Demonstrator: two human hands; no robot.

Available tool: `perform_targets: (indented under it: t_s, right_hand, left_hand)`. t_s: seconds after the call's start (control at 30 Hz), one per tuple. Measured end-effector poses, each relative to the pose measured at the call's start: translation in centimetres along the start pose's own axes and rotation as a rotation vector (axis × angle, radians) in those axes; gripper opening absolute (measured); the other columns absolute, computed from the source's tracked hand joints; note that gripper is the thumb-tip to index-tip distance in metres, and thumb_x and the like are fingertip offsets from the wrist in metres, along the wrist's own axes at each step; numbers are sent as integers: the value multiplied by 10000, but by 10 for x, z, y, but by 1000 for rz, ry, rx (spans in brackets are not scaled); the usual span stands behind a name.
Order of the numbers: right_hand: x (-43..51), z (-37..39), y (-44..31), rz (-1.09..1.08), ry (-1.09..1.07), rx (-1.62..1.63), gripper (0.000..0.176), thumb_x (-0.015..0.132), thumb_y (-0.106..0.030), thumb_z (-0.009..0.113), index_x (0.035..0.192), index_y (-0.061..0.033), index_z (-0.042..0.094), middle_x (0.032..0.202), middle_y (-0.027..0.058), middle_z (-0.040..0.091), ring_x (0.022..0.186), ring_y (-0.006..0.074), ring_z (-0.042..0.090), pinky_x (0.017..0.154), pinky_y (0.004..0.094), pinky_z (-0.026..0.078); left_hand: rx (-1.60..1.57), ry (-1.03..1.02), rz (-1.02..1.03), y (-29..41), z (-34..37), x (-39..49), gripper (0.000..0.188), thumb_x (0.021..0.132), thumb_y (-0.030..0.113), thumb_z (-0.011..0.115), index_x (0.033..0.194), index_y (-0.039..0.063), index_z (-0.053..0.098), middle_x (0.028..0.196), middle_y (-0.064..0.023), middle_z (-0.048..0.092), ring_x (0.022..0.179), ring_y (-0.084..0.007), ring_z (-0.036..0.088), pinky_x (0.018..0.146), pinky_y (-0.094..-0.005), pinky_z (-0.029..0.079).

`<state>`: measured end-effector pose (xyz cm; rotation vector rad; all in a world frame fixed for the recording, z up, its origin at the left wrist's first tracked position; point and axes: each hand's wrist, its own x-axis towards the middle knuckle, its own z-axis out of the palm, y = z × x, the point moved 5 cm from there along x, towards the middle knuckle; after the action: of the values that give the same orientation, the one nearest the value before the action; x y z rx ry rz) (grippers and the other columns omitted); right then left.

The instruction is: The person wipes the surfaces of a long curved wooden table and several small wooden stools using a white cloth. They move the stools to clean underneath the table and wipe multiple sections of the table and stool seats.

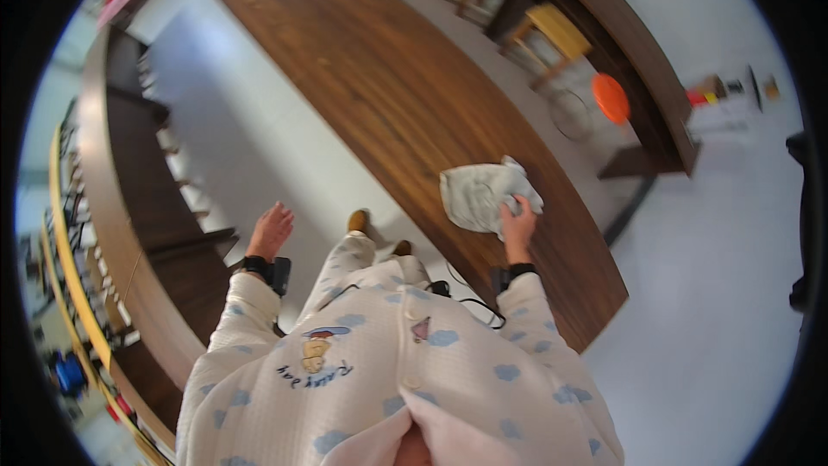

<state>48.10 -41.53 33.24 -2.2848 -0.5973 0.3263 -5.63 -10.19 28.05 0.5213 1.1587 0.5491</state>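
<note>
A pale grey-white cloth (475,197) lies bunched on the dark brown wooden tabletop (381,77), close to the table's near right end. My right hand (519,223) is on the cloth's right side, with thumb and fingers gripping its fabric. To the left, my left hand (272,230) hangs in the air over the pale floor and holds nothing. Its fingers are slightly blurred and somewhat apart. Both wrists wear black bands with a small device.
Left of me runs a long wooden counter with open shelves (155,181). Beyond the table are wooden stools (559,29), an orange round-topped stool (610,98) and another wooden table (621,19). A black cable (485,307) hangs by my waist near the table edge.
</note>
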Motion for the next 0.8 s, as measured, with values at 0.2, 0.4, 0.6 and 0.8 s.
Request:
perform_targets:
  t_s: [0.2, 0.4, 0.6, 0.8]
  right_hand:
    - [-62, -27, -92, -169, 351, -575, 712, 844, -354, 735, 1469, -202, 431, 1564, 274, 223, 1375, 460, 309, 958, 595, 378]
    - [-80, 14, -76, -231, -52, -712, 554, 929, -217, 629, 1456, -198, 458, 1545, 174, 328, 1392, 422, 340, 926, 598, 403]
    - [-219, 45, -38, -60, -459, -308, 354, 916, -392, 592, 750, -82, 629, 713, 150, 640, 770, 397, 635, 634, 449, 487]
    - [-273, 85, -49, 243, -662, -136, 314, 917, -374, 592, 794, -87, 630, 749, 147, 645, 787, 393, 637, 649, 446, 491]
  left_hand:
    - [279, -144, -144, 20, 80, 18, 602, 956, 410, 655, 1406, 63, 456, 1308, -100, 566, 1230, -238, 550, 1038, -363, 443]
    - [371, -141, -206, 42, 79, 23, 356, 996, 353, 618, 1226, 82, 591, 919, 25, 588, 827, -102, 581, 882, -310, 509]
    - [168, 20, -160, 90, 3, 54, 352, 1011, 443, 567, 987, 95, 614, 696, 79, 473, 570, -54, 450, 789, -318, 518]
    - [89, 119, -179, 120, -36, 73, 269, 1016, 395, 568, 1026, 133, 632, 774, 84, 529, 600, -53, 477, 776, -293, 495]
